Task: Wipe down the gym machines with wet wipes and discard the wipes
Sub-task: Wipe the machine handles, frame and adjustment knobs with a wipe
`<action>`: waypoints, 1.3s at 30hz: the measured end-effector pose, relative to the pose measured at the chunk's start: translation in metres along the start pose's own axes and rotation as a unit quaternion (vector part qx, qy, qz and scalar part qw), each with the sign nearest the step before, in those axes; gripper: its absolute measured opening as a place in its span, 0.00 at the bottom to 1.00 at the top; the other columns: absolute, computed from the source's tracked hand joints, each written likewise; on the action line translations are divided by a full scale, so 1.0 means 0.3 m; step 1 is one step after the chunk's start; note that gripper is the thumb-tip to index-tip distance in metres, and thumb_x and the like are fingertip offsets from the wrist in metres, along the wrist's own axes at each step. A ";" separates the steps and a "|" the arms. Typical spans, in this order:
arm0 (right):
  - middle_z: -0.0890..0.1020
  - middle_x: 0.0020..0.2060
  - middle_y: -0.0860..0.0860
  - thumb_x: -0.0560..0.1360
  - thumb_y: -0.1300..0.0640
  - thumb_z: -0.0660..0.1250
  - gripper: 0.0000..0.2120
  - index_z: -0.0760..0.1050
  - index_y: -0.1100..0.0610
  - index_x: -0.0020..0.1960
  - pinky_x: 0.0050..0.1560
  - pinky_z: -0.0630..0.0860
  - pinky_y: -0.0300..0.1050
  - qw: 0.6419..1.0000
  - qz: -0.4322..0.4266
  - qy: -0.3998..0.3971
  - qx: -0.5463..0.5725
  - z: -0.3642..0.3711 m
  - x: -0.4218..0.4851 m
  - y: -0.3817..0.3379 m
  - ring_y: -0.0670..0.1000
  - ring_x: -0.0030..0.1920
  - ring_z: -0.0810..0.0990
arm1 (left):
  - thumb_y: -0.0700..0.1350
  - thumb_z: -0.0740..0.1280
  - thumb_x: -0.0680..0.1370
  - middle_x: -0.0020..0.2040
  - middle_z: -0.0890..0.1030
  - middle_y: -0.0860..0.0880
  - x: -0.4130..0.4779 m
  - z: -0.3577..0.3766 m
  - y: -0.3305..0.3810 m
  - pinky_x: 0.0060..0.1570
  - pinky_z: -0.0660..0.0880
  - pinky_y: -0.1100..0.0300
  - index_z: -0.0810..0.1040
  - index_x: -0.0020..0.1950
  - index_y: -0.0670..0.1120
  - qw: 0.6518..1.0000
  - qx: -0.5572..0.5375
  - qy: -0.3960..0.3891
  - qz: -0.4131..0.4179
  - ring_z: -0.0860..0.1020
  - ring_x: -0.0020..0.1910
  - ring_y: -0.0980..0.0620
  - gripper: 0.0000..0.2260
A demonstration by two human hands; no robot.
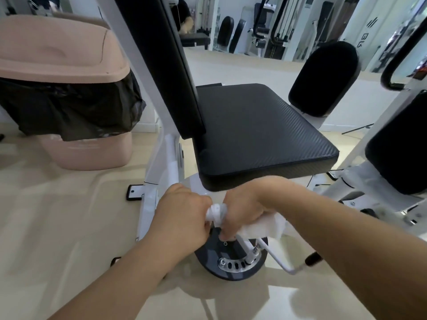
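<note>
A white gym machine with a black padded seat (258, 132) and black backrest (166, 65) stands in front of me. Both hands meet just below the seat's front edge. My left hand (182, 215) and my right hand (242, 211) both grip a crumpled white wet wipe (216, 212) between them. More white wipe (265, 227) hangs under the right palm and drapes over a white lever rod. Below the hands sits a dark round adjustment disc (221, 269) with a slotted metal plate.
A pink swing-lid trash bin (57, 54) with a black liner stands at the left on the beige floor. Black leg pads (323, 79) and white frame arms rise at the right. A black-tipped handle (313, 259) sticks out at the lower right. Mirrors line the far wall.
</note>
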State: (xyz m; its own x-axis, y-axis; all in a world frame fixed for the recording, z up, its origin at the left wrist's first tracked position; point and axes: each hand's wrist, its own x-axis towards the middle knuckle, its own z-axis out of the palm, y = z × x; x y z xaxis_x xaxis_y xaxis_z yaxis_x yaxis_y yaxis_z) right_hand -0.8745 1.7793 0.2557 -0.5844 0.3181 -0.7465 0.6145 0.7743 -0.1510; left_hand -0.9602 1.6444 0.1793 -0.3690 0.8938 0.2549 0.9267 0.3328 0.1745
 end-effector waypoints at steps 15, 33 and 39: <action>0.74 0.35 0.46 0.76 0.50 0.67 0.05 0.74 0.49 0.49 0.35 0.68 0.43 0.902 -0.074 0.365 -0.218 0.147 -0.048 0.111 0.50 0.35 0.74 | 0.51 0.73 0.71 0.31 0.68 0.57 -0.012 0.011 -0.019 0.34 0.64 0.57 0.71 0.42 0.59 0.997 -0.057 0.051 0.011 0.68 0.41 0.52 0.10; 0.76 0.33 0.46 0.70 0.48 0.66 0.06 0.73 0.50 0.42 0.35 0.73 0.43 0.925 0.045 0.331 -0.183 0.128 -0.102 0.175 0.50 0.37 0.78 | 0.47 0.77 0.66 0.28 0.61 0.59 -0.006 0.039 -0.025 0.35 0.69 0.57 0.79 0.41 0.56 0.994 -0.071 0.082 0.025 0.68 0.36 0.50 0.09; 0.71 0.34 0.47 0.73 0.50 0.68 0.06 0.73 0.49 0.47 0.39 0.69 0.46 0.899 0.041 0.383 -0.208 0.168 -0.059 0.052 0.53 0.37 0.74 | 0.47 0.77 0.62 0.28 0.58 0.59 0.002 0.039 -0.008 0.34 0.72 0.55 0.79 0.38 0.53 0.995 -0.063 0.076 0.017 0.67 0.36 0.49 0.09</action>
State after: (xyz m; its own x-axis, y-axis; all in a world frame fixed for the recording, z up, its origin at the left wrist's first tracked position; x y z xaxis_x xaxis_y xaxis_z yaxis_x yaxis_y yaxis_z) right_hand -0.8279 1.7581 0.2338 -0.8377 0.5434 -0.0548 0.5140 0.8182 0.2576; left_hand -0.9618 1.6478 0.1680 -0.3540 0.8444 0.4022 0.9256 0.2547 0.2799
